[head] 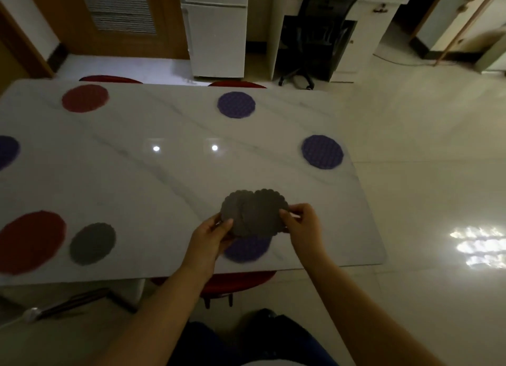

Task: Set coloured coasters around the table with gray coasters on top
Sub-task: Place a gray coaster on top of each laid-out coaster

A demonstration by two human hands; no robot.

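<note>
Stack of gray coasters (254, 212), fanned, hangs over the near part of the marble table (178, 179). The left hand (219, 229) pinches its left rim and the right hand (301, 223) its right rim. A purple coaster (246, 250) lies on the table directly beneath. To the left, a single gray coaster (92, 244) lies just beside a red coaster (30, 241). A far purple coaster (236, 104) and a far red coaster (85, 98) lie along the opposite edge.

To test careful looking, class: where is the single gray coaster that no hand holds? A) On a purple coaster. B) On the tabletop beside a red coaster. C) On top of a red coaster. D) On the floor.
B: the gray coaster lies on the table beside the red coaster, not on it.
</note>
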